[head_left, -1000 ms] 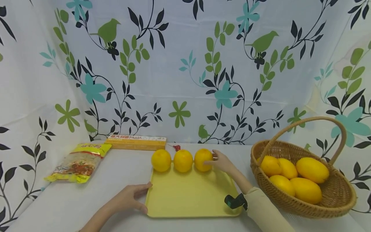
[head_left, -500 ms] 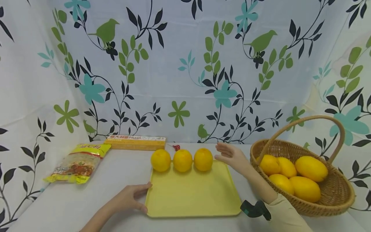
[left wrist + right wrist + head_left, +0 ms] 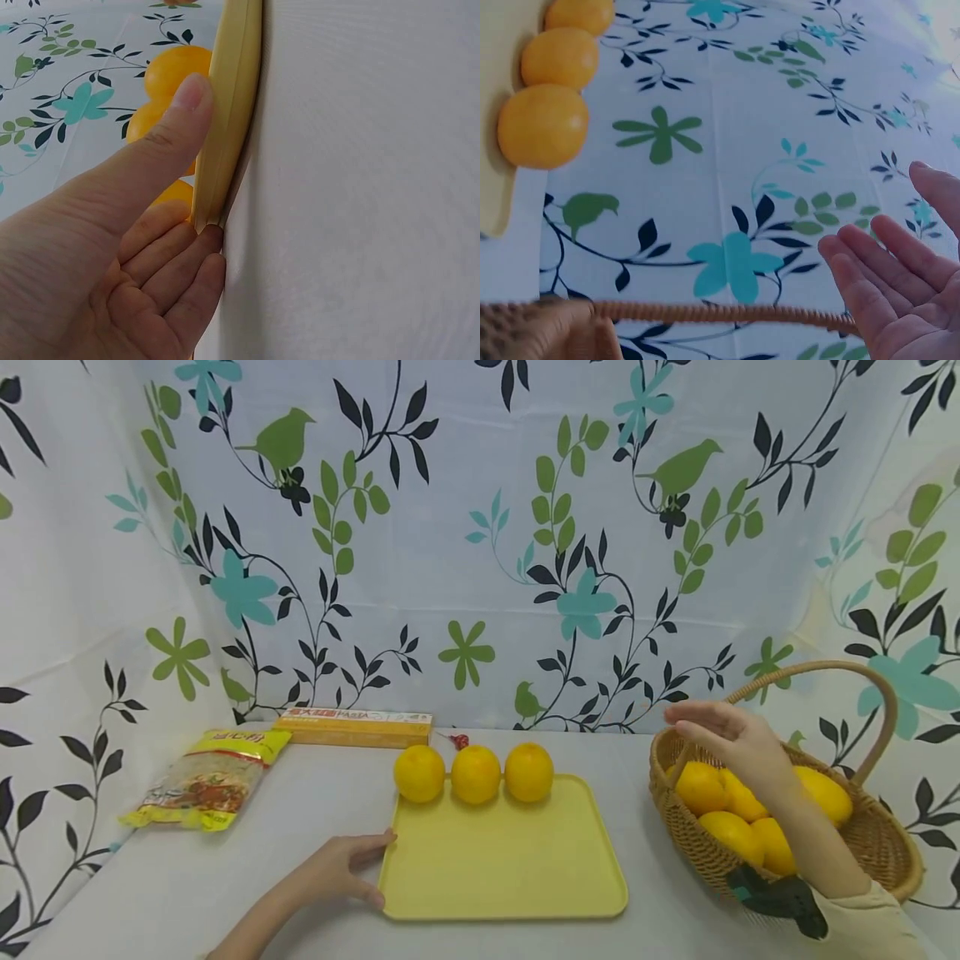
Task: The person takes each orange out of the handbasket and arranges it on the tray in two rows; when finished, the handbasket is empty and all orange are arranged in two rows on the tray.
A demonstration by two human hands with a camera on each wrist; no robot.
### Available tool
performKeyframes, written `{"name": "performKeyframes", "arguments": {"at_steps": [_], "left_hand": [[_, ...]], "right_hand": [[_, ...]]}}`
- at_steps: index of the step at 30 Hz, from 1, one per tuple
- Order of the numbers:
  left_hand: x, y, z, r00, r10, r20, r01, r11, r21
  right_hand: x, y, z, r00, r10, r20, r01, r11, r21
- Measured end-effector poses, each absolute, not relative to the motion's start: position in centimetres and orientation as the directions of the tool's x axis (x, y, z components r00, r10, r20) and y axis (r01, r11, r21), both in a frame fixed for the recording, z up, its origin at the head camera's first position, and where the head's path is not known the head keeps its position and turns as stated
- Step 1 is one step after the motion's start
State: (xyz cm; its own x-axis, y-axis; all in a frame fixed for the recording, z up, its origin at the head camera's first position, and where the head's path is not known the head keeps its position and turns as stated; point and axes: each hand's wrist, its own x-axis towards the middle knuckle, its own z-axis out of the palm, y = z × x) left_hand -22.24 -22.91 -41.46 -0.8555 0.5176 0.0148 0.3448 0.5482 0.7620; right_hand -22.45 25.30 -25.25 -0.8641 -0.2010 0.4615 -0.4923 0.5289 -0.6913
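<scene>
We rest our left hand (image 3: 347, 870) against the left edge of the yellow tray (image 3: 510, 868), thumb and fingertips touching its side, fingers relaxed rather than wrapped round it. The tray lies on the table (image 3: 315, 810) between our hands, three round yellow fruits (image 3: 475, 775) in a row along its far edge. Our right hand (image 3: 738, 747), holding nothing, is raised by the wicker basket (image 3: 678, 831), fingers loosely extended, well apart from the tray.

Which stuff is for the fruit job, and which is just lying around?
Probably for the job:
tray, touched by the left hand
three fruits at its far edge
basket, near the right hand
basket fruits

Probably just lying around:
bag
pasta box
little red thing
</scene>
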Motion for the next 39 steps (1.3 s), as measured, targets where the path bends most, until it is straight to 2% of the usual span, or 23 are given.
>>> {"name": "performKeyframes", "arguments": {"at_steps": [9,17,20,27,30,33,39], "left_hand": [[-22.4,-22.7,-41.7,-0.853,0.522,0.018,0.351,0.548,0.759],[-22.4,-22.8,-41.7,-0.859,0.512,0.002,0.333,0.556,0.761],[-22.4,-22.9,-41.9,-0.858,0.514,-0.002,0.325,0.545,0.773],[-22.5,-22.6,-42.2,-0.853,0.521,-0.006,0.33,0.549,0.768],[-22.6,-22.5,-42.1,-0.857,0.516,0.004,0.337,0.554,0.761],[-22.5,-22.6,-42.1,-0.854,0.52,0.016,0.351,0.552,0.757],[-22.1,-22.8,-42.3,-0.855,0.518,0.004,0.329,0.538,0.776]], "right_hand": [[-21.7,32.7,-24.6,-0.841,-0.027,0.54,-0.442,0.61,-0.658],[-22.7,36.5,-25.3,-0.852,0.149,0.502,-0.209,0.782,-0.587],[-24.4,38.4,-26.7,-0.865,0.178,0.47,-0.152,0.798,-0.583],[-32.2,47.8,-33.5,-0.854,0.175,0.491,-0.084,0.883,-0.461],[-32.1,47.4,-33.3,-0.901,0.136,0.411,-0.087,0.874,-0.479],[-30.0,44.4,-31.5,-0.947,0.112,0.3,-0.064,0.851,-0.521],[-26.6,39.9,-28.6,-0.974,0.11,0.196,-0.015,0.84,-0.543]]}}
